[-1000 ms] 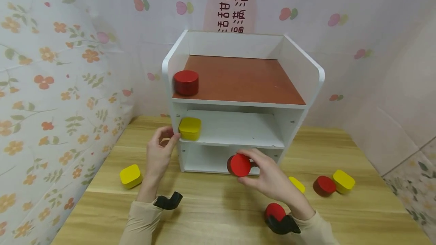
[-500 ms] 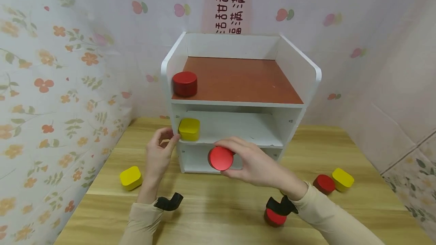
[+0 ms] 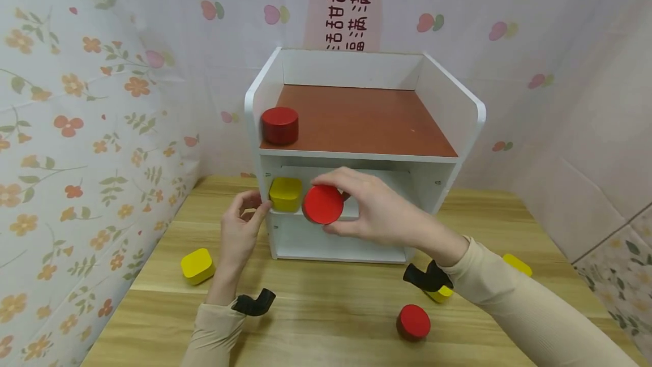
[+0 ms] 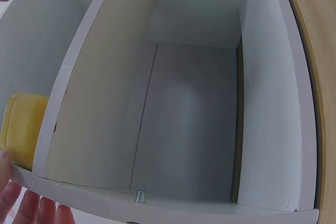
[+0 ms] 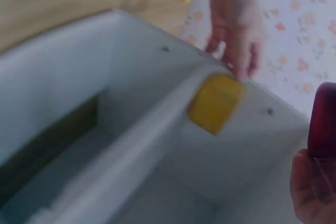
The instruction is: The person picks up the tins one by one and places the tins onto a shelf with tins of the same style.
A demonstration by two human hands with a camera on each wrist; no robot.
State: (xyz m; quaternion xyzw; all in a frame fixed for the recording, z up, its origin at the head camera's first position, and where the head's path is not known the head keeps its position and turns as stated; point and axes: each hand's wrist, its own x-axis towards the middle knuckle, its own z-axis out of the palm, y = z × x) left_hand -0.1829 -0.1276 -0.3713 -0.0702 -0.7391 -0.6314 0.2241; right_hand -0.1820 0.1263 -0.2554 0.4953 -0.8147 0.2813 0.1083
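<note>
A red round block (image 3: 323, 204) is pinched between thumb and fingers of the right hand (image 3: 379, 208), in front of the middle shelf of a white shelf unit (image 3: 340, 153). Just left of it, a yellow block (image 3: 285, 194) sits at the left end of that shelf. The left hand (image 3: 241, 228) grips the unit's left side edge beside the yellow block. In the left wrist view its fingers (image 4: 39, 209) lie along the panel edge near the yellow block (image 4: 25, 129). The right wrist view has the held red block (image 5: 322, 121) at its right edge.
Another red block (image 3: 280, 126) stands at the left of the brown top. On the wooden table (image 3: 326, 321) are a yellow block (image 3: 197, 265) at left, a red one (image 3: 414, 322) near the front right, and yellow ones (image 3: 441, 293) partly behind the right arm.
The right hand has carried the red block left and up, from in front of the lower compartment to the middle shelf. The left hand has stayed on the side edge.
</note>
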